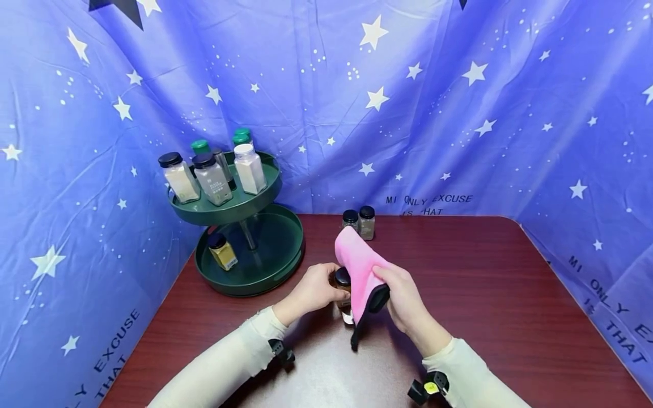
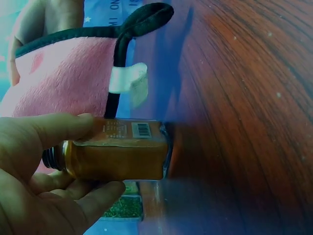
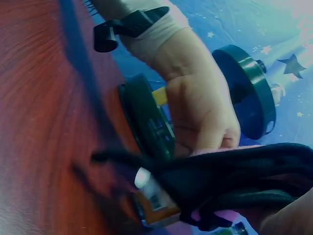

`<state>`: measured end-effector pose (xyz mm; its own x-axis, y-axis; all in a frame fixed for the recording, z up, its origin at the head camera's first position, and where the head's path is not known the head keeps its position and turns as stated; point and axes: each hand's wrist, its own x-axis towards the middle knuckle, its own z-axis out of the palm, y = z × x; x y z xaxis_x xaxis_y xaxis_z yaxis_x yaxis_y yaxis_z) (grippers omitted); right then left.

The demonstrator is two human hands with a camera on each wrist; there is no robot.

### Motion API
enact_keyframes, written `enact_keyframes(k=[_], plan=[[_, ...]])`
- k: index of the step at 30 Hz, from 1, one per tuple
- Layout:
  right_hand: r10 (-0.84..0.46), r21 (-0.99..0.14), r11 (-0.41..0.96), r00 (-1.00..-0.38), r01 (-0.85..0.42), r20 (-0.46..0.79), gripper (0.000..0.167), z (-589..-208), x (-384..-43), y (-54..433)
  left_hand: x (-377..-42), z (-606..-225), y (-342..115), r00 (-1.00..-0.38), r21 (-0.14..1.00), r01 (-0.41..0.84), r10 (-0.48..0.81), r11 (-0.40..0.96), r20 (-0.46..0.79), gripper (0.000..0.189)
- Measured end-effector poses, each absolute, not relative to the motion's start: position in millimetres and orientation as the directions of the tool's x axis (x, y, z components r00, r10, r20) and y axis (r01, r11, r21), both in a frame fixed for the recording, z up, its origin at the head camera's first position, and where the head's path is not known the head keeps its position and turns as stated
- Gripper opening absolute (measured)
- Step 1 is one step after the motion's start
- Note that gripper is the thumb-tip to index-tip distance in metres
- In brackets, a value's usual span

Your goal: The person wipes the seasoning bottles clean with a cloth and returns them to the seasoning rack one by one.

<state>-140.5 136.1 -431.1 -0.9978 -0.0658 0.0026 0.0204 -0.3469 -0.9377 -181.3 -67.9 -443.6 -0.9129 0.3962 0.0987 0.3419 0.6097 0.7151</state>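
Note:
My left hand [image 1: 313, 287] grips a spice jar with a black lid and orange-brown contents [image 2: 117, 159], thumb on one side and fingers on the other. The jar stands upright near the tabletop; whether its base touches is unclear. My right hand [image 1: 403, 292] pinches a pink cloth with black trim [image 1: 359, 258], a black hanging loop and a white tag. The cloth hangs folded right beside the jar and covers part of it in the head view. In the right wrist view, the cloth's dark edge [image 3: 220, 171] hides most of the jar [image 3: 159, 213].
A two-tier green turntable rack [image 1: 250, 286] stands at the left. Several jars, including a white-lidded one [image 1: 250, 170], sit on its upper tier, and a yellow jar [image 1: 223, 253] on the lower. Two black-lidded jars [image 1: 367, 225] stand behind the cloth, near the starry curtain [image 1: 433, 141].

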Motion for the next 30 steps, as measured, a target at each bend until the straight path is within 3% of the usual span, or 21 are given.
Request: enact_keyframes(k=[8, 12, 21, 30], plan=[[0.019, -0.955, -0.218, -0.978, 0.2, -0.209, 0.014, -459, -147, 128, -181, -442, -66, -0.912, 0.718, 0.354, 0.393, 0.599, 0.121, 0.028], [0.054, -0.959, -0.234, -0.982, 0.161, -0.179, 0.013, -456, -146, 126, -181, -444, -66, -0.915, 0.72, 0.349, 0.383, 0.6, 0.124, 0.029], [0.021, -0.891, -0.454, -1.0, -0.003, -0.008, 0.021, -431, -141, 131, -179, -445, -66, -0.922, 0.724, 0.328, 0.371, 0.607, 0.107, 0.028], [0.042, -0.918, -0.365, -0.982, 0.158, -0.186, 0.015, -460, -147, 127, -180, -445, -64, -0.919, 0.71, 0.341, 0.378, 0.616, 0.113, 0.029]])
